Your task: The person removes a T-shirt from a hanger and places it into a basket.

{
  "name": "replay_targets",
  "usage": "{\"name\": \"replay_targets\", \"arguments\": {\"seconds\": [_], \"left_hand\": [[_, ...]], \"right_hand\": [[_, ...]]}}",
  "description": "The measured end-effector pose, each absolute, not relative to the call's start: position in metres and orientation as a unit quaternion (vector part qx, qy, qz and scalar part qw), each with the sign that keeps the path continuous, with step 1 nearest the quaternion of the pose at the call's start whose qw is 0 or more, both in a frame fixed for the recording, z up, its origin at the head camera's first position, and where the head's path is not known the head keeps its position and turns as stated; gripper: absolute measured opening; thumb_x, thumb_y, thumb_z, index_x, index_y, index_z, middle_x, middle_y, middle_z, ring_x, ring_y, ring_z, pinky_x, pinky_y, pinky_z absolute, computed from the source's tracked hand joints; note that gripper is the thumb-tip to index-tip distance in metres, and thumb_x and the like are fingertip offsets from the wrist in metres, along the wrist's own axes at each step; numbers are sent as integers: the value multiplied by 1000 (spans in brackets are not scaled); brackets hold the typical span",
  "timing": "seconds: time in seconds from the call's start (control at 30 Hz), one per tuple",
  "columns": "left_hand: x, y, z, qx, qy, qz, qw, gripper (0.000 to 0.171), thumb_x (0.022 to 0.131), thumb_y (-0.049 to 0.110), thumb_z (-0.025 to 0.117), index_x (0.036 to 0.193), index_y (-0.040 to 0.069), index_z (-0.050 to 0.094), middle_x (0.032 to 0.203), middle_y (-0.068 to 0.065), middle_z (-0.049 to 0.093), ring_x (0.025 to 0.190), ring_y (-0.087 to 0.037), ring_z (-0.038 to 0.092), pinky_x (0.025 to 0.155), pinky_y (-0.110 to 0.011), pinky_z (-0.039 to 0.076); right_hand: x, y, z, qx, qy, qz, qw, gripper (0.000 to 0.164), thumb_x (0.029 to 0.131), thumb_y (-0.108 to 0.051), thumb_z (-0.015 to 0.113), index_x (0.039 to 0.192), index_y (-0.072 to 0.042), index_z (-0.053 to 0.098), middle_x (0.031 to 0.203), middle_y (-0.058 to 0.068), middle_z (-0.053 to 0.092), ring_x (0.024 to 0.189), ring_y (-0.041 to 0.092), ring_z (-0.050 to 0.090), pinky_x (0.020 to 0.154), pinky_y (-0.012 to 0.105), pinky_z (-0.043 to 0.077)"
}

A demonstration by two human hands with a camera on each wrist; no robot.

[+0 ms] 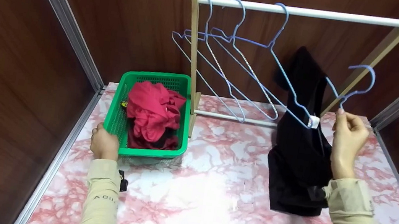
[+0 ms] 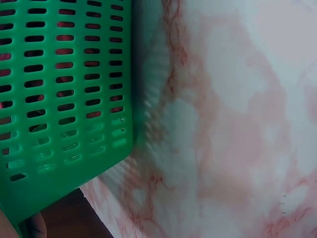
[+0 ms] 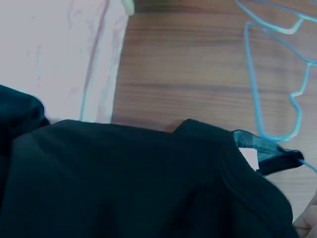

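At the right, my right hand (image 1: 349,141) pinches a blue wire hanger (image 1: 352,93) just below its hook. A black garment (image 1: 294,151) with a white label hangs from that hanger, its lower part lying on the table. The hook is off the rail, to the right of the other hangers. In the right wrist view the black garment (image 3: 129,178) fills the lower half, and only a bit of the hand shows at the edge. My left hand (image 1: 104,144) grips the near left corner of a green basket (image 1: 151,154), which holds a crumpled red garment (image 1: 151,109) over darker cloth.
A small rack with a white rail (image 1: 331,15) and wooden posts (image 1: 193,53) stands at the back. Three blue hangers (image 1: 246,62) hang from it, reaching out toward the front. Brown panels (image 1: 120,9) enclose the marbled table (image 1: 187,203).
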State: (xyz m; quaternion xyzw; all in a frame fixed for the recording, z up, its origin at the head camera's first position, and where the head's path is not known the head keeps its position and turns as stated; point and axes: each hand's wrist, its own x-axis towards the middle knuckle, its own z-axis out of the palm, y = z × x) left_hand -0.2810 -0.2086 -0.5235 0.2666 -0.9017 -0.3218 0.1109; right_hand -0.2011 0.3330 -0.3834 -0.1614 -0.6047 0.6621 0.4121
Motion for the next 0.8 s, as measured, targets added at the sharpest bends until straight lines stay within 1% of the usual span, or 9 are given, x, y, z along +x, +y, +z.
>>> {"name": "replay_targets", "arguments": {"seconds": [0.1,0.23,0.3,0.4,0.53,0.67,0.7,0.73,0.8], "left_hand": [[-281,-209,-523,265,-903,-321,107,53,86,8,47,138,4,41,129,-24,50,119,-43,50,93,-58,43],[-281,-209,-522,265,-904,-318,105,52,85,8,48,136,4,41,128,-24,51,118,-43,51,92,-58,44],[-281,-209,-522,266,-904,-318,105,52,85,8,49,136,4,41,128,-23,51,118,-44,51,91,-58,44],[-281,-209,-521,265,-905,-317,101,53,86,9,51,137,4,40,129,-23,50,119,-44,51,92,-58,43],[-280,-209,-522,266,-906,-315,97,54,86,10,52,139,5,39,131,-23,49,119,-43,50,93,-57,43],[-280,-210,-523,267,-905,-318,98,55,87,10,50,140,5,38,132,-23,49,121,-43,49,95,-58,42],[-280,-210,-523,265,-905,-317,99,55,87,9,50,140,5,38,132,-24,49,121,-43,49,95,-58,42],[-280,-210,-523,264,-906,-316,100,55,86,10,49,140,4,38,132,-24,48,121,-44,49,95,-58,42],[-280,-209,-523,261,-908,-312,99,55,87,10,50,140,4,38,132,-24,48,121,-44,49,94,-58,42]], "right_hand": [[-201,333,-395,-165,-593,658,433,23,85,-8,67,63,-15,64,42,-10,46,39,0,37,43,13,25],[-202,333,-406,-165,-580,659,450,23,86,-8,66,64,-16,65,42,-10,47,38,1,41,43,12,27],[-202,332,-411,-160,-579,657,455,22,86,-8,66,67,-17,67,43,-10,48,39,1,43,43,12,29],[-201,330,-417,-143,-576,660,460,14,87,-8,65,75,-14,71,45,-9,50,39,2,45,44,12,33],[-199,328,-425,-124,-568,673,456,10,87,-8,65,84,-9,74,47,-8,52,40,2,47,44,12,35],[-196,327,-435,-142,-576,673,443,12,88,-8,64,82,-12,74,46,-9,53,41,1,48,44,11,33],[-195,327,-438,-150,-582,668,439,12,88,-9,64,83,-12,74,47,-10,54,43,1,49,45,11,34],[-193,327,-440,-165,-592,660,432,12,88,-11,64,82,-15,74,49,-11,55,45,0,50,47,11,35],[-187,323,-439,-181,-614,642,423,12,89,-11,63,89,-8,75,54,-15,58,51,-2,53,52,10,38]]}}
